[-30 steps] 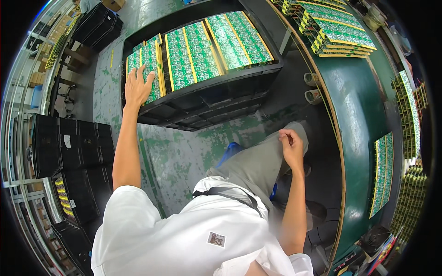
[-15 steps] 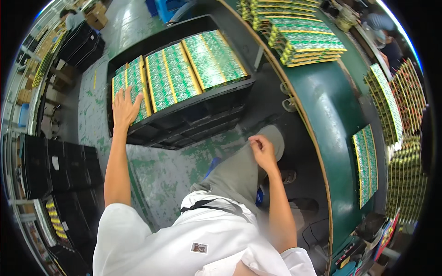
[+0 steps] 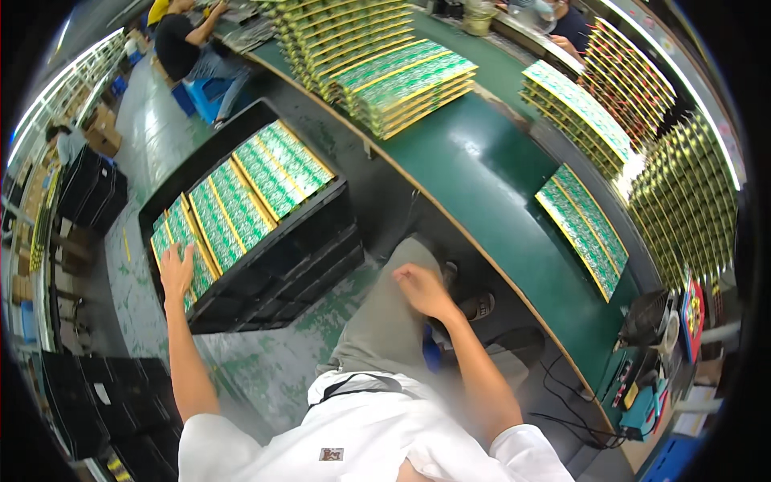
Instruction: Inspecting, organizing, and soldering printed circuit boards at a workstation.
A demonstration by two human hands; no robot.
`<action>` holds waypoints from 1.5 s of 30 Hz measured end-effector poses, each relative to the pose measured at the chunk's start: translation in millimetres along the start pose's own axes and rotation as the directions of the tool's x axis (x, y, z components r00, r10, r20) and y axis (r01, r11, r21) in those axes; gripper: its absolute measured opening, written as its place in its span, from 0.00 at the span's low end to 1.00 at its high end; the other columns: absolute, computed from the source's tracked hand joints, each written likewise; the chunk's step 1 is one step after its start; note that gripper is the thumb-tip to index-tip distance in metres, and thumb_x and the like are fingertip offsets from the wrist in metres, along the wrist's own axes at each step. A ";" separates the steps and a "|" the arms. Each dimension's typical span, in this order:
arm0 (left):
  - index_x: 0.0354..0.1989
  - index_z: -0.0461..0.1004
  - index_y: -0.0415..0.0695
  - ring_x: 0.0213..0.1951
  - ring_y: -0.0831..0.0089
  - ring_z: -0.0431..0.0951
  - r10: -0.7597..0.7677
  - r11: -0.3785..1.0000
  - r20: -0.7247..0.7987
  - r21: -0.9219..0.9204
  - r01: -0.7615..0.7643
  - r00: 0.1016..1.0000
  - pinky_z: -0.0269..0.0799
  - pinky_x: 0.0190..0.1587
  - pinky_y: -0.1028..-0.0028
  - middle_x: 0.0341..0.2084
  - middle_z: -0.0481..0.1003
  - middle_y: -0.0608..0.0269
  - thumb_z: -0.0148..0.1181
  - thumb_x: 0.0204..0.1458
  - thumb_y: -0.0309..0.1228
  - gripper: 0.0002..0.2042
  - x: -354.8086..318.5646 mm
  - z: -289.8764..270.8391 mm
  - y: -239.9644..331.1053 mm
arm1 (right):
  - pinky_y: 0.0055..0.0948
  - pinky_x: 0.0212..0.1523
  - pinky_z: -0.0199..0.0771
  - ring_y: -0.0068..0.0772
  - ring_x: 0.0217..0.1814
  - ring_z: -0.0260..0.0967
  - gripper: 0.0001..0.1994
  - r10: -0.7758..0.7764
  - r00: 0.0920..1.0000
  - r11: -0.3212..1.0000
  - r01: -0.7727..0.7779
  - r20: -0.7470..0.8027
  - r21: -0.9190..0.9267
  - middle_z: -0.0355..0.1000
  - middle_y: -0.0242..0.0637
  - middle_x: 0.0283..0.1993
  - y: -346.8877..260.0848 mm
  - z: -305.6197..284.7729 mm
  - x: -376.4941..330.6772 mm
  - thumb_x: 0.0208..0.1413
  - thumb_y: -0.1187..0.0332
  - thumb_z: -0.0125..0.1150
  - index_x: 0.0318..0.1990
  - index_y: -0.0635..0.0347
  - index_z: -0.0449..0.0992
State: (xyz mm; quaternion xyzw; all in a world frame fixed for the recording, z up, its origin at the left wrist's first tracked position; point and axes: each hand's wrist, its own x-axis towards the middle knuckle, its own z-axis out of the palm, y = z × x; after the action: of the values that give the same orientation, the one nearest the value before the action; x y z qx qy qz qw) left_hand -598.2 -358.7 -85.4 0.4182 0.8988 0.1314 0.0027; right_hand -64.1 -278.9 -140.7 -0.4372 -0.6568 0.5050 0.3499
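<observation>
My left hand (image 3: pixel 177 273) rests on the nearest of the green-and-yellow circuit board panels (image 3: pixel 233 213) lying side by side in a black crate (image 3: pixel 277 255). Its fingers are spread and flat, with nothing gripped. Over my right thigh, beside the crate, hangs my right hand (image 3: pixel 422 289) with its fingers curled in; nothing shows in it. To the right is a green-topped workbench (image 3: pixel 458 173). One single board panel (image 3: pixel 584 230) lies alone on it, and a stack of panels (image 3: pixel 409 84) stands toward its far end.
More tall stacks of boards (image 3: pixel 683 201) stand beyond the bench's right side. Near its end lie a dark fan-like device (image 3: pixel 645 317) and tools, with cables (image 3: pixel 562 386) hanging below. Black crates (image 3: pixel 100 402) are piled at the left. A seated person (image 3: pixel 189 48) is at the far left.
My view has swung to the right, so crate and bench appear shifted left and more of the bench shows. My left hand stays on the nearest panel; the right stays curled near my thigh.
</observation>
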 end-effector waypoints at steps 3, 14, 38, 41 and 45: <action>0.54 0.70 0.42 0.54 0.54 0.69 0.105 0.993 -0.195 0.076 -0.092 0.975 0.64 0.57 0.63 0.51 0.70 0.51 0.53 0.56 0.44 0.23 8.7 -4.3 11.3 | 0.20 0.27 0.63 0.20 0.25 0.62 0.06 0.014 0.999 1.000 -0.014 0.032 -0.024 0.71 0.31 0.27 -32.0 -31.9 -18.2 0.55 0.74 0.53 0.36 0.65 0.76; 0.28 0.77 0.37 0.19 0.80 0.57 0.498 0.567 -0.443 -0.485 -0.666 0.746 0.52 0.24 0.80 0.14 0.61 0.72 0.56 0.55 0.30 0.09 -49.9 -77.1 301.3 | 0.19 0.28 0.63 0.19 0.25 0.62 0.06 -0.069 0.998 0.996 0.068 0.000 0.049 0.71 0.30 0.28 -113.3 -114.7 -73.4 0.55 0.75 0.56 0.39 0.64 0.76; 0.40 0.74 0.36 0.32 0.74 0.70 0.883 0.087 0.191 -0.964 0.250 0.429 0.67 0.35 0.77 0.32 0.73 0.59 0.58 0.52 0.32 0.13 -37.8 20.9 723.6 | 0.39 0.44 0.70 0.49 0.43 0.70 0.24 0.042 0.330 0.977 -0.213 -0.943 -0.031 0.72 0.56 0.45 -124.0 -346.9 72.3 0.56 0.59 0.49 0.51 0.73 0.68; 0.42 0.73 0.36 0.33 0.74 0.72 0.889 0.057 0.138 -0.979 0.194 0.437 0.68 0.37 0.78 0.35 0.74 0.58 0.58 0.53 0.32 0.13 -37.0 28.1 716.0 | 0.37 0.43 0.71 0.46 0.41 0.71 0.23 0.018 0.328 0.976 -0.210 -0.944 -0.054 0.73 0.55 0.44 -126.2 -342.1 62.2 0.55 0.61 0.50 0.51 0.73 0.69; 0.46 0.72 0.31 0.33 0.76 0.71 0.855 -0.096 -0.031 -0.990 0.099 0.518 0.67 0.35 0.82 0.35 0.75 0.57 0.60 0.52 0.31 0.17 -56.8 32.7 680.7 | 0.33 0.39 0.70 0.40 0.37 0.70 0.22 -0.051 0.325 0.983 -0.150 -0.944 -0.105 0.73 0.51 0.42 -126.9 -317.2 36.8 0.54 0.63 0.51 0.50 0.73 0.70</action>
State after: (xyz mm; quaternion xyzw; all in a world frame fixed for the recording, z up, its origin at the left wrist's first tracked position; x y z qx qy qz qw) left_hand -46.2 25.3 39.4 0.5822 0.2830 0.5189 0.5583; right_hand 180.0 -145.0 60.7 -0.6971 -0.3590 0.1090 0.6110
